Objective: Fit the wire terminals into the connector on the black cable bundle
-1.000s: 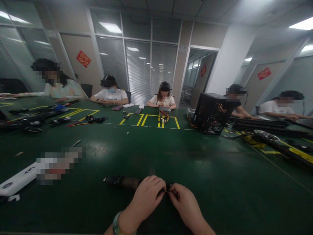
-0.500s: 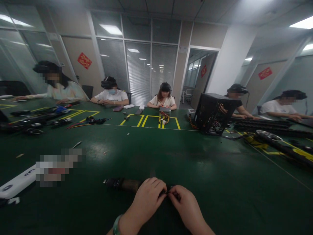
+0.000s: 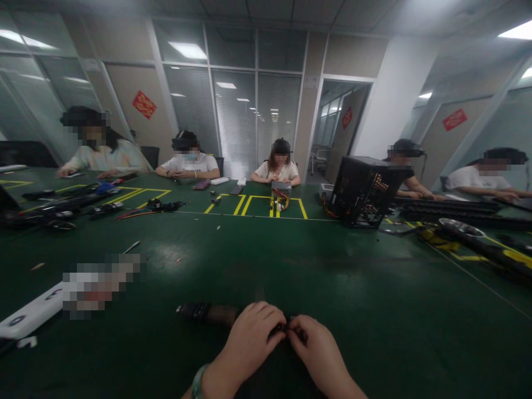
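Observation:
My left hand [image 3: 253,332] and my right hand [image 3: 310,346] meet low in the middle of the view, over the green table [image 3: 291,266]. Both have their fingers curled in a pinch around a small dark part [image 3: 285,328] held between them; I cannot make out what it is. A dark cylindrical tool [image 3: 205,313] lies on the table and runs under my left hand, its free end pointing left. A teal band sits on my left wrist.
A white strip with numbers [image 3: 31,313] lies at the near left. A black computer case [image 3: 361,191] stands at the mid right. Long dark parts [image 3: 477,244] and cables [image 3: 62,205] lie along both sides. Several seated people work at the far edge.
My hands stay pinched together in the same spot. The view has shifted slightly, nothing else on the table has moved.

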`<state>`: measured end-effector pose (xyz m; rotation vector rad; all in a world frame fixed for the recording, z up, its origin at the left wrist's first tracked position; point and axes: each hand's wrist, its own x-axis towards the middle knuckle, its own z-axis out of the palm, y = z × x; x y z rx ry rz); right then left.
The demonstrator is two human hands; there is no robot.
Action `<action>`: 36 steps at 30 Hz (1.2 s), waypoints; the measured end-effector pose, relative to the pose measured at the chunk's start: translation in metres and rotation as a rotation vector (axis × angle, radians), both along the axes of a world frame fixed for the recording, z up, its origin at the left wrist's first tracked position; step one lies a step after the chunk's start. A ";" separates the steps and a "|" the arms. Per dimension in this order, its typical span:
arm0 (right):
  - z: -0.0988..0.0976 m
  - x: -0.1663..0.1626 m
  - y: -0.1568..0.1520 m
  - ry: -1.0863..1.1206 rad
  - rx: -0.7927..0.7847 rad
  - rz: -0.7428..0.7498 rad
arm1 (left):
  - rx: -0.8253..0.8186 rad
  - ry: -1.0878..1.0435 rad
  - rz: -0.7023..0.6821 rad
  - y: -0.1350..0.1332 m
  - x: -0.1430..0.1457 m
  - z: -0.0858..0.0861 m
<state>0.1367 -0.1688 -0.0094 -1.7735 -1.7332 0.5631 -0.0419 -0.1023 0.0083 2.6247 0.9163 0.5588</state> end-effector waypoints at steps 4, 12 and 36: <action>0.002 0.000 0.000 -0.002 -0.004 -0.001 | -0.008 -0.001 0.034 0.000 0.000 -0.002; 0.001 0.000 0.000 -0.031 0.013 -0.010 | 0.009 -0.015 -0.005 0.002 0.000 -0.003; 0.002 0.001 -0.001 -0.027 0.020 -0.014 | -0.027 -0.071 0.037 -0.002 -0.001 0.001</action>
